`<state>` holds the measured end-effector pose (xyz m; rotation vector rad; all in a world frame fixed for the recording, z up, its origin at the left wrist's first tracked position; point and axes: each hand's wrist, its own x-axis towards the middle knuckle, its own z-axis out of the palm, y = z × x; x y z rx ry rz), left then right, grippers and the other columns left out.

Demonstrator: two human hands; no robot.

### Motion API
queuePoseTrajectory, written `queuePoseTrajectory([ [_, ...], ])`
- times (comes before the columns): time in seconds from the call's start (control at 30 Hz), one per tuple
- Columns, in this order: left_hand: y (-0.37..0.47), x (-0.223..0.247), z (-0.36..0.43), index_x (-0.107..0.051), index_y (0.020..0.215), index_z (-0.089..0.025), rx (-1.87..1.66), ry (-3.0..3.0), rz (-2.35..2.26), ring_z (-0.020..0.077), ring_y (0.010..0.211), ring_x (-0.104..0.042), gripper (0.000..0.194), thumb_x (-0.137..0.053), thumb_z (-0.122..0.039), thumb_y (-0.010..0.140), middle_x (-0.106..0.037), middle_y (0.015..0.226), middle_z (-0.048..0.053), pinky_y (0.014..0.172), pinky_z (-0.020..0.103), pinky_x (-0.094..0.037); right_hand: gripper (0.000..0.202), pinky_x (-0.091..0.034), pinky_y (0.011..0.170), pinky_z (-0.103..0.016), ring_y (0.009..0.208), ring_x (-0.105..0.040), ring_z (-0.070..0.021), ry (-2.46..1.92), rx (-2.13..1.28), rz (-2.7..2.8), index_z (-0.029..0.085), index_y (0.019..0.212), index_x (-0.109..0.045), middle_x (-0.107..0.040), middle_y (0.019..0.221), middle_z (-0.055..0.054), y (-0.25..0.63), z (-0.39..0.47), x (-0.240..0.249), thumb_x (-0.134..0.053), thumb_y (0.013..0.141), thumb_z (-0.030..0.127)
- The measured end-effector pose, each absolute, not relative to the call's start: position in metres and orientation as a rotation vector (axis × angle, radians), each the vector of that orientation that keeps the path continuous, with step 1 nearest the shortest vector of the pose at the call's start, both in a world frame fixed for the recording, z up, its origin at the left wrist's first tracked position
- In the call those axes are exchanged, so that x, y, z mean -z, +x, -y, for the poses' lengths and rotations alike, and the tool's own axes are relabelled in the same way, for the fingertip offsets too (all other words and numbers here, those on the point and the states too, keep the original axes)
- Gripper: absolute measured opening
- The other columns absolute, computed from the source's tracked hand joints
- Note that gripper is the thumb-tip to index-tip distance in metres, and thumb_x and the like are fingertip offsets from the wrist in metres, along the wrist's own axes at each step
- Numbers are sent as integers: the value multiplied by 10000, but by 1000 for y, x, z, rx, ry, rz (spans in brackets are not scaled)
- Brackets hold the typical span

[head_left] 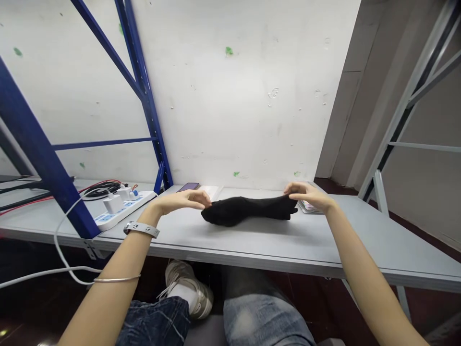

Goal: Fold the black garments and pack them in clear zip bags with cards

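Nearest to us, below the counter edge: our knees in blue jeans and one pale sneaker, crossed under the counter.

On our left forearm: thin metal bangle; at the wrist, a grey band with paw prints.

On the grey counter, mid-depth: one black sock, lying lengthwise left to right, stretched between both hands. Our left hand pinches the rounded left end of the sock, fingers pressed together over the cloth. Our right hand pinches the right end, fingers drawn together on the fabric, palm down.

Left of the sock, well apart: white power strip with white plugs seated in it, a white cable looping off the counter edge, black and red wires behind it.

Farther back, near the wall: dark phone lying flat; white sheet just beside it; small stack of cards or papers under our right hand, detail too small to tell.

Behind all: white wall; blue rack posts at left; grey rack frame at right.
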<state>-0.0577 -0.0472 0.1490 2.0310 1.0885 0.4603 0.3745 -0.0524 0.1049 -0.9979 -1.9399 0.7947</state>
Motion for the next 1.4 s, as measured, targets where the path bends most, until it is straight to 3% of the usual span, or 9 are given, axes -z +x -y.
queuePoseTrajectory([
  [0.13,-52,-147,55,-722,951,-286,-53,2053,-1111,238,1014,-639,341,-692,-491,680,-711,1083,34,864,323,-492,439,-463,901,-456,989,-617,-267,-1040,-1149,2152,207,1099,-671,-697,1007,-80,373,76,-104,-643,763,489],
  [0.3,-31,-121,37,-729,969,-321,176,2165,-1172,220,1007,-643,303,-659,-478,720,-726,1058,1,852,294,-481,383,-375,1043,-435,1191,-515,-259,-1067,-881,2314,317,1178,-654,-610,1260,-30,331,77,-67,-582,838,477],
  [0.53,-13,-77,19,-630,1194,-312,-20,2342,-1260,244,1134,-607,451,-622,-460,767,-640,1267,20,918,308,-467,519,-133,1134,-562,1437,-155,-324,-1347,-681,2472,357,1351,-511,-333,1523,-16,305,62,-18,-440,896,597],
  [0.67,-6,-50,12,-483,1362,-263,-273,2536,-1335,259,1376,-368,527,-503,-462,874,-412,1484,78,1096,395,-323,573,-24,1121,-614,1454,-30,-341,-1488,-570,2419,367,1419,-408,-221,1571,-6,308,37,-6,-355,915,634],
  [0.73,-4,-41,9,-455,1386,-263,-340,2598,-1384,283,1424,-262,544,-488,-472,885,-337,1524,85,1127,452,-265,585,-10,1121,-612,1455,-28,-338,-1503,-533,2397,365,1421,-403,-206,1576,-8,307,22,-1,-353,911,647],
  [0.87,-4,-30,6,-447,1393,-315,-333,2622,-1446,333,1427,-233,543,-484,-501,884,-329,1529,69,1120,539,-238,573,-7,1133,-586,1458,-43,-314,-1482,-511,2412,365,1418,-407,-220,1572,-2,302,-4,2,-359,917,636],
  [1.07,-10,-8,-3,-369,1449,-256,-296,2542,-1481,298,1422,-263,580,-364,-511,929,-297,1538,120,1119,476,-262,587,0,1138,-574,1461,-38,-299,-1442,-513,2448,363,1426,-398,-215,1572,1,303,-27,1,-352,914,645],
  [1.2,-13,0,-4,-362,1448,-230,-351,2532,-1564,315,1440,-200,606,-342,-539,927,-260,1554,125,1120,498,-244,567,-35,1143,-570,1459,-78,-291,-1450,-469,2434,368,1413,-421,-255,1559,-1,302,-32,3,-363,915,633],
  [1.4,-14,-15,8,-492,1327,-220,-531,2694,-1584,283,1296,-423,460,-426,-415,916,-483,1384,113,1040,433,-377,494,-152,1151,-504,1426,-230,-253,-1448,-291,2316,341,1378,-472,-345,1520,-23,314,-31,-14,-393,935,544],
])
